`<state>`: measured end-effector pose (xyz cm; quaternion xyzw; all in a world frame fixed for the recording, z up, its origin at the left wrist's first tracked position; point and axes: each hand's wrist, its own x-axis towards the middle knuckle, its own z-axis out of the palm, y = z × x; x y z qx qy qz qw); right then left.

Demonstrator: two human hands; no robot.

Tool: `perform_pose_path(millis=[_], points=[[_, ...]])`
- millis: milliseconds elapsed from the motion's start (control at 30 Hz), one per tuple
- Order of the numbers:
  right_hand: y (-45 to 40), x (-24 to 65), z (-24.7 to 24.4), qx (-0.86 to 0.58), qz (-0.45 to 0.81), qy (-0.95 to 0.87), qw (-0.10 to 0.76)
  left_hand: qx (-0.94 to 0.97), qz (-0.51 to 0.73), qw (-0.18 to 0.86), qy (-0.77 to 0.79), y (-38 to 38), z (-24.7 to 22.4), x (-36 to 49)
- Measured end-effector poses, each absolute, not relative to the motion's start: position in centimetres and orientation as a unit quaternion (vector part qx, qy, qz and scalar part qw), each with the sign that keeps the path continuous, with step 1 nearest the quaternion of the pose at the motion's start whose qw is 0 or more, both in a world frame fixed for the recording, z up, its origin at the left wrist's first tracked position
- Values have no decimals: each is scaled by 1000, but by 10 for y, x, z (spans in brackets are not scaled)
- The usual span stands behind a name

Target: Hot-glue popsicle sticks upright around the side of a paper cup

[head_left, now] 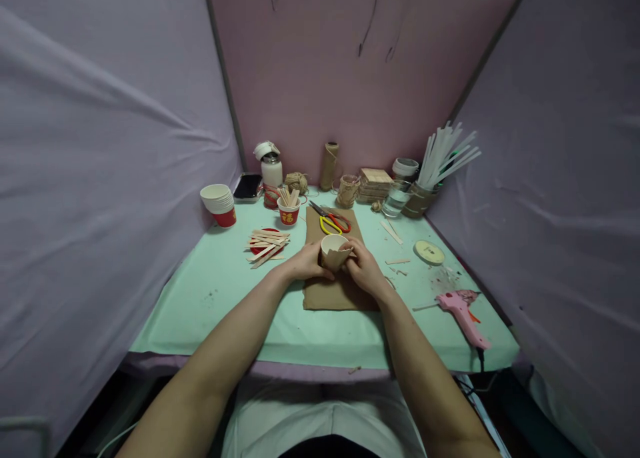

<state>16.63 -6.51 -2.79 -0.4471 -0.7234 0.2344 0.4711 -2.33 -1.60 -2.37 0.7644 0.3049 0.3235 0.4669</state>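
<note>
A small paper cup with wooden-looking pieces round its side is held above a brown cardboard sheet. My left hand wraps round the cup's left side, thumb toward the front. On the right, my right hand pinches the cup's rim and side with its fingers. Just beyond the cup, scissors with yellow handles and scissors with red handles lie on the cardboard. Flat wooden sticks are piled on a red dish to the left.
Stacked cups and a cup of sticks stand at the left. Behind are a twine-wrapped jar, wooden squares and glue sticks. A pink glue gun and a round lid lie at the right.
</note>
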Motion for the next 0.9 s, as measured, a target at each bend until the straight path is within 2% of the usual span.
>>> perform_pose_path(millis=[100, 267, 800, 900], points=[[-67, 166, -28, -443, 275, -699, 489, 771, 312, 463, 306, -16, -25, -21], [-70, 165, -26, -408, 356, -647, 536, 703, 329, 542, 322, -16, -22, -23], [-76, 166, -22, -419, 402, -640, 503, 600, 341, 657, 303, -15, -22, -24], [-77, 166, -21, -421, 411, -636, 500, 606, 345, 650, 303, -15, -24, -23]])
